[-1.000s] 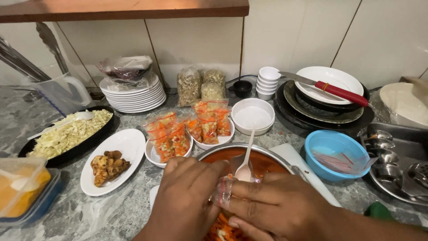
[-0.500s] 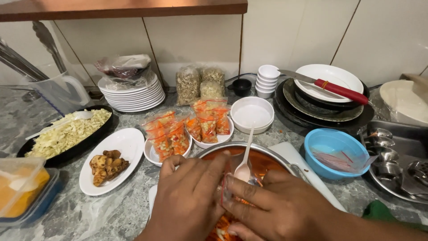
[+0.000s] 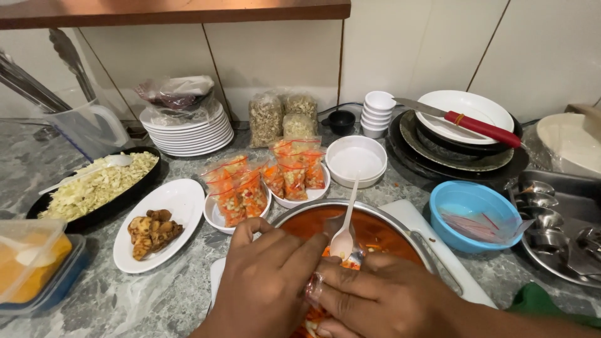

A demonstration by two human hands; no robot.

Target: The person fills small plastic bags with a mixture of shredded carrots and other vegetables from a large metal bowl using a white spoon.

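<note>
My left hand [image 3: 266,285] and my right hand [image 3: 382,297] meet over the near edge of a round metal pan [image 3: 400,222] of red-orange sauce. Both pinch a small clear plastic bag [image 3: 322,291] with orange and pale filling. A white plastic spoon [image 3: 344,231] stands in the bag's mouth, handle pointing away from me. Just beyond the pan, two white bowls hold several filled, sealed bags [image 3: 238,188] [image 3: 294,169] of the same mix.
Left: an oval white plate of fried pieces [image 3: 153,228], a black tray of shredded cabbage [image 3: 94,184], a tub of yellow liquid [image 3: 31,260]. Behind: stacked plates [image 3: 191,128], an empty white bowl [image 3: 357,159], a red-handled knife [image 3: 476,125]. Right: a blue bowl [image 3: 472,209], metal cups [image 3: 551,219].
My hands have slid slightly toward me and lower in view, still together on the bag. The spoon stays upright in it. The view has shifted a little; nothing else moved.
</note>
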